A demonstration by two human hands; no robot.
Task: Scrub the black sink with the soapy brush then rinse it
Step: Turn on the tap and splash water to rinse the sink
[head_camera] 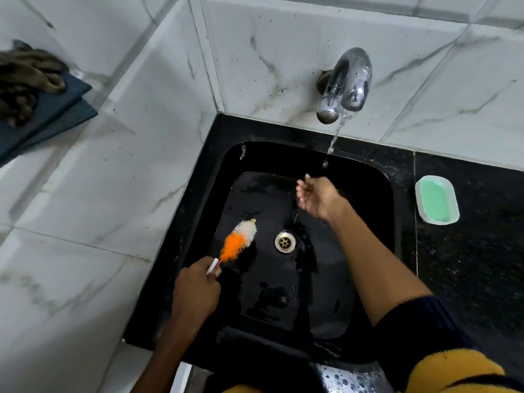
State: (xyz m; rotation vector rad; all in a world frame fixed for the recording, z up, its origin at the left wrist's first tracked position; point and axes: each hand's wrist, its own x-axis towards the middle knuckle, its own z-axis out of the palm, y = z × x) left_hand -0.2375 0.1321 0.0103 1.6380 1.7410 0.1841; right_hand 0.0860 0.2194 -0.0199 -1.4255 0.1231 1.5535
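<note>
The black sink (365,177) fills the middle of the head view, wet and glossy, with a metal drain (285,241) at its bottom. My left hand (195,293) grips the white and red handle of a brush (239,241) whose orange and white bristles hang over the basin left of the drain. My right hand (319,195) is held out over the back of the basin, fingers loosely cupped, holding nothing. A chrome tap (344,83) on the wall runs a thin stream of water (334,140) that falls just behind my right hand.
A white soap dish (437,199) with green soap sits on the black counter (467,265) right of the sink. White marble tiles (113,165) line the left wall and back. A dark folded cloth with a brown rag (37,92) lies at far left.
</note>
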